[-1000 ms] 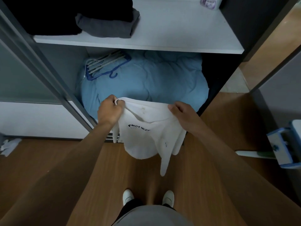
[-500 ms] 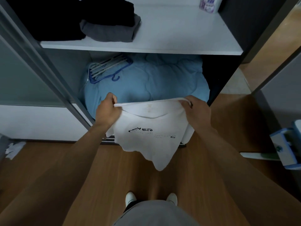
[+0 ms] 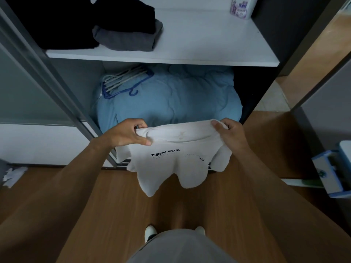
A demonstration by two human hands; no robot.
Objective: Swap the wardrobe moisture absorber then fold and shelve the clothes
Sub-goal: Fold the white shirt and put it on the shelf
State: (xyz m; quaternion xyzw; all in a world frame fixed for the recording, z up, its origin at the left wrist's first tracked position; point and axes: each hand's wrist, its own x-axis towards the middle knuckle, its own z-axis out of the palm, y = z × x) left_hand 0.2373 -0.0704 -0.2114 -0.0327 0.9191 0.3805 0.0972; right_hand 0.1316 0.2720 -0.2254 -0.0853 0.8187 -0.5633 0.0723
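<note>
In the head view, the person is standing before the open wardrobe and holding a white T-shirt (image 3: pixel 176 158) up by its shoulders, printed side toward the camera, over the wooden floor (image 3: pixel 114 215) and just in front of the blue duvet (image 3: pixel 171 99) stuffed in the lower compartment. This looks like the start of a fold: the shirt is being spread out in the air. To do it well, I would judge that both hands should be keeping the shoulder line taut and level, so the body is hanging straight and the sleeves are dropping clear at each side; the hem is currently rippling, so a light shake could be settling it before the sides are turned in. The left hand (image 3: pixel 127 132) is pinching the left shoulder seam, its fingers (image 3: pixel 140 126) curled closed over the cloth with the thumb pressing from the front. The right hand (image 3: pixel 229 133) is doing likewise at the other shoulder, fingers bunched shut on a gather of fabric. Above, the white shelf (image 3: pixel 199 44) is carrying folded dark clothes (image 3: pixel 121 29) at its left and the moisture absorber (image 3: pixel 240 7) at the back right, with bare space between where the shirt could be going.
</note>
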